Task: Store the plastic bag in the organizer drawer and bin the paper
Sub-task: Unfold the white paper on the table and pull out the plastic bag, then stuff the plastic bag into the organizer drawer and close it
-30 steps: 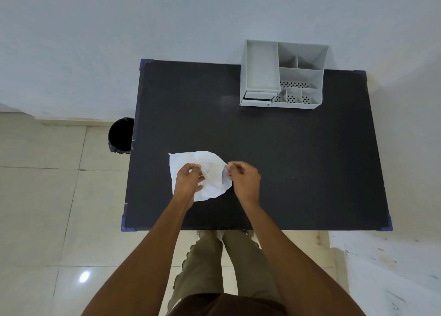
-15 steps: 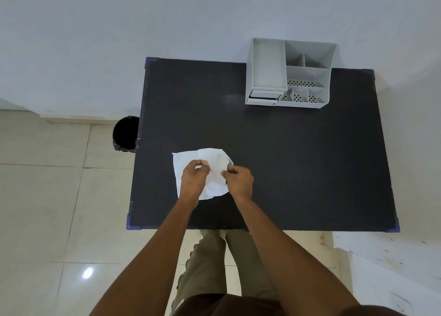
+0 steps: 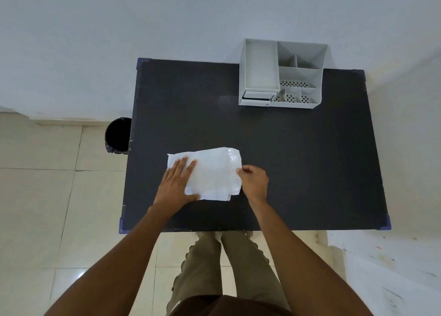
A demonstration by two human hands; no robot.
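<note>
A white sheet of paper (image 3: 172,159) lies on the black table (image 3: 298,163), near its front edge. A clear, crinkled plastic bag (image 3: 214,172) is spread over the paper and covers most of it. My left hand (image 3: 176,184) lies flat on the left part of the bag and paper, fingers apart. My right hand (image 3: 254,181) pinches the bag's right edge. The grey desk organizer (image 3: 281,74) stands at the table's far side. Its small drawer (image 3: 257,96) is at the front left and looks slightly pulled out.
A black waste bin (image 3: 118,136) stands on the tiled floor by the table's left edge. A white wall runs behind the table. My legs show below the table's front edge. A white surface is at the lower right.
Both hands were pinching the bag close together above the paper. Now the bag is spread wide, the left hand lies flat and the right hand has moved right along the edge.
</note>
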